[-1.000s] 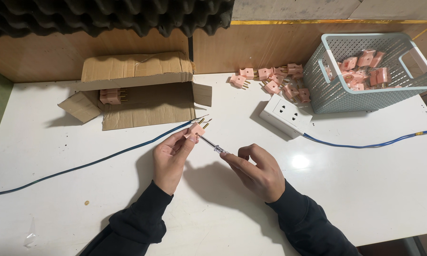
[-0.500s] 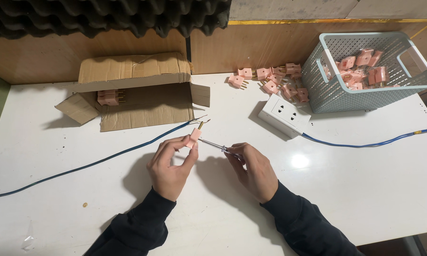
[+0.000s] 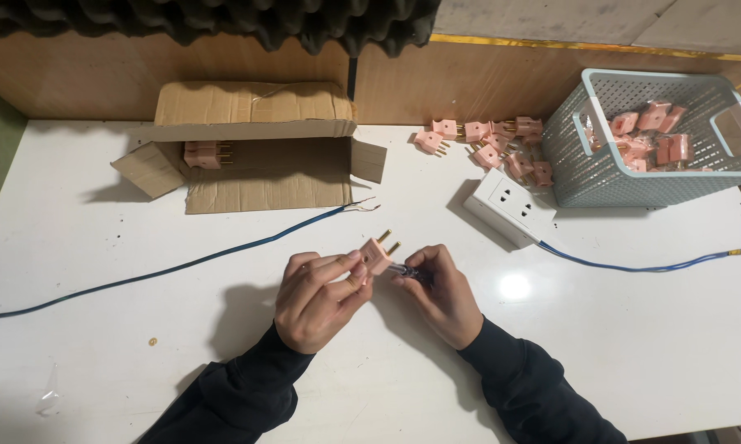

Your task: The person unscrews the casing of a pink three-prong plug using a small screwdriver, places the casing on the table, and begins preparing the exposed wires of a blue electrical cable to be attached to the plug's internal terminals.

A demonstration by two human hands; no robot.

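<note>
I hold one pink plug (image 3: 376, 255) over the white tabletop (image 3: 633, 345), a small screwdriver (image 3: 409, 270) against it.

My left hand (image 3: 317, 300) pinches the plug, its two brass prongs pointing up and away; my right hand (image 3: 444, 292) grips the screwdriver, tip at the plug's side. I count one cardboard box (image 3: 255, 148) with one plug (image 3: 206, 154) inside, one white socket block (image 3: 512, 205), one grey basket (image 3: 633, 177), two blue cables (image 3: 181, 265), and about ten loose plugs (image 3: 489, 141) beside the basket.
</note>
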